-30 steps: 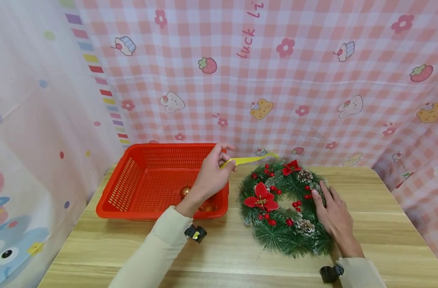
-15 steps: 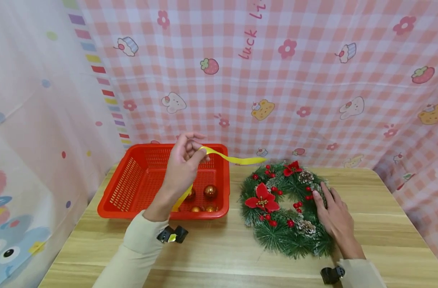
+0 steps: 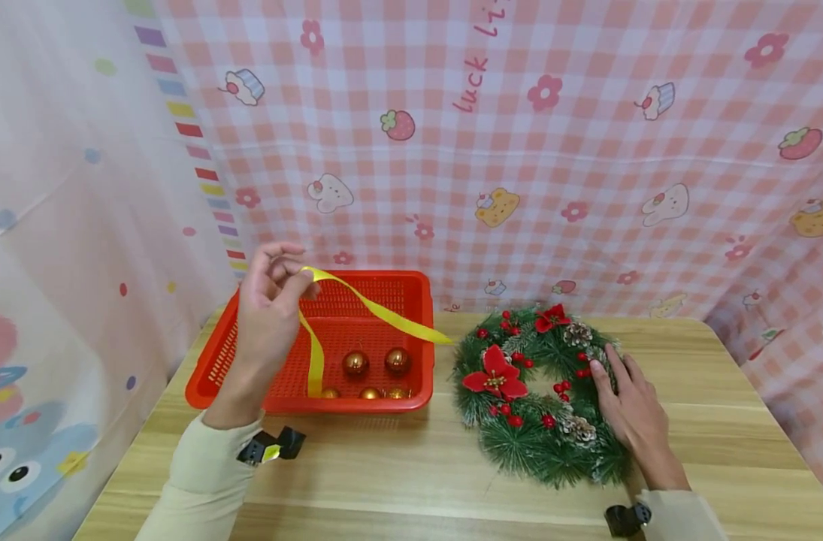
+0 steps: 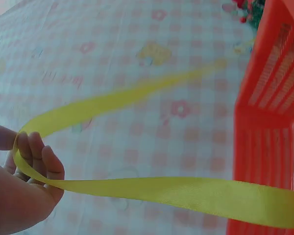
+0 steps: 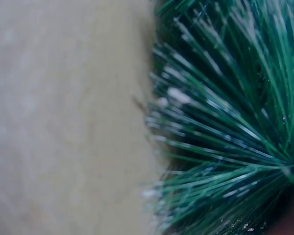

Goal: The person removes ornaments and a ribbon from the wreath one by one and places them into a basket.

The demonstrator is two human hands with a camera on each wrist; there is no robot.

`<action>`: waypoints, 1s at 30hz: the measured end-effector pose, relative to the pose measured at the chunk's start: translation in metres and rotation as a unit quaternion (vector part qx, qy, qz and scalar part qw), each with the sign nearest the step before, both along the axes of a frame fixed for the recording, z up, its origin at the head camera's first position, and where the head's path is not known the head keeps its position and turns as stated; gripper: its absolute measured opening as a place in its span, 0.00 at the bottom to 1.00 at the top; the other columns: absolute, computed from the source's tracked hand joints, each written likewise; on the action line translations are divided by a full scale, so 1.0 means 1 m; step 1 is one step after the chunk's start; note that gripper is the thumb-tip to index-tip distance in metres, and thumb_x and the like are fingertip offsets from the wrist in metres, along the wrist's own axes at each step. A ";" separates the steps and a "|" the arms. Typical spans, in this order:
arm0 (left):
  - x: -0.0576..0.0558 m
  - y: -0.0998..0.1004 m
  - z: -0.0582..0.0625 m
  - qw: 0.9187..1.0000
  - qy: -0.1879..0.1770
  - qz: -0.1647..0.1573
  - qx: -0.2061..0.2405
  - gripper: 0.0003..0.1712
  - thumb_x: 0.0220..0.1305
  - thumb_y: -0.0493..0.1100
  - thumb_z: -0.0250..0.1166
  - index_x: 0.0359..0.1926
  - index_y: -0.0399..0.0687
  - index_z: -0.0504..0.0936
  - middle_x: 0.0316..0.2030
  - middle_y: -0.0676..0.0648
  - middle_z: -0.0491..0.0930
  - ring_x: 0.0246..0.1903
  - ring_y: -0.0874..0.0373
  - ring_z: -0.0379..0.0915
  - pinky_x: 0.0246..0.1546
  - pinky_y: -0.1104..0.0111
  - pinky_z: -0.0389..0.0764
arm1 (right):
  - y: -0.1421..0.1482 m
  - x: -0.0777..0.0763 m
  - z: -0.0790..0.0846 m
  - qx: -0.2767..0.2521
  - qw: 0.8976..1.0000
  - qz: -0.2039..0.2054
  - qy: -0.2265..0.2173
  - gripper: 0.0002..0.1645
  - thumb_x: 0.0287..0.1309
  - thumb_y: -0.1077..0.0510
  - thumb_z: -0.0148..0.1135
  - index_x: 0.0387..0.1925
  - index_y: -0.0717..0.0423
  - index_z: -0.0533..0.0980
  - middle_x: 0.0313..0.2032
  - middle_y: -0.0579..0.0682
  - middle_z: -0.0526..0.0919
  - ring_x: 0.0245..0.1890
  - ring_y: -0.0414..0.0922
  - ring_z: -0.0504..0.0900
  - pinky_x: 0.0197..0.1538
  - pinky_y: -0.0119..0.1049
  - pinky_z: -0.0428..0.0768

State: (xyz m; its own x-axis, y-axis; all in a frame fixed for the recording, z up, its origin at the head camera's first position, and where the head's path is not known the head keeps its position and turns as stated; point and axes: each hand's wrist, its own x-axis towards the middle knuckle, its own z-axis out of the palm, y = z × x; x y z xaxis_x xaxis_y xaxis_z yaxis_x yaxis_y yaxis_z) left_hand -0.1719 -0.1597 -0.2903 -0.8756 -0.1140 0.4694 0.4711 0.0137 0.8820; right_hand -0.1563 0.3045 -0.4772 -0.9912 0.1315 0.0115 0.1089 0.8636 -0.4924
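Note:
My left hand (image 3: 272,315) pinches a yellow ribbon (image 3: 391,317) between thumb and fingers, above the left part of the red basket (image 3: 426,376). One length of the ribbon trails right toward the wreath; another hangs down into the basket. In the left wrist view the ribbon (image 4: 186,196) loops round the fingers (image 4: 51,164). My right hand (image 3: 633,409) rests on the right side of a green Christmas wreath (image 3: 553,451) with red poinsettias, berries and pine cones. Only the wreath's needles (image 5: 225,127) show sharply in the right wrist view.
Several shiny copper-gold balls (image 3: 397,361) lie in the basket's right front part. Both basket and wreath stand on a wooden table (image 3: 438,481). A pink checked curtain (image 3: 452,165) hangs right behind the table, and a pale patterned one (image 3: 59,225) hangs at the left.
My left hand has moved left across the basket, drawing the ribbon away from above the wreath; more of its length and the balls now show. My right hand stays on the wreath.

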 end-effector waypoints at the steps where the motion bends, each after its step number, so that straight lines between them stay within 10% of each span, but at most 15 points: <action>1: 0.001 -0.005 0.001 1.000 0.007 0.011 0.007 0.14 0.70 0.29 0.51 0.50 0.49 0.72 0.30 0.47 0.74 0.31 0.54 0.72 0.39 0.69 0.76 | 0.000 0.000 0.000 0.000 1.000 0.000 -0.001 0.42 0.74 0.32 0.25 0.79 0.46 0.38 0.74 0.71 0.43 0.64 0.81 0.52 0.51 0.78 0.60; 14: 0.001 -0.056 -0.008 0.995 -0.001 0.100 0.009 0.10 0.71 0.31 0.52 0.49 0.47 0.72 0.30 0.49 0.76 0.32 0.55 0.69 0.37 0.74 0.73 | 0.000 0.000 0.000 0.001 1.000 0.001 0.000 0.42 0.74 0.32 0.25 0.79 0.46 0.38 0.74 0.72 0.43 0.64 0.81 0.52 0.51 0.78 0.60; 30: -0.006 -0.058 -0.041 0.980 -0.089 0.059 -0.170 0.14 0.72 0.40 0.56 0.56 0.54 0.68 0.31 0.54 0.75 0.30 0.57 0.68 0.28 0.69 0.68 | 0.000 0.000 0.001 0.002 1.000 -0.001 -0.005 0.42 0.74 0.31 0.25 0.79 0.46 0.38 0.74 0.72 0.43 0.64 0.81 0.52 0.51 0.78 0.60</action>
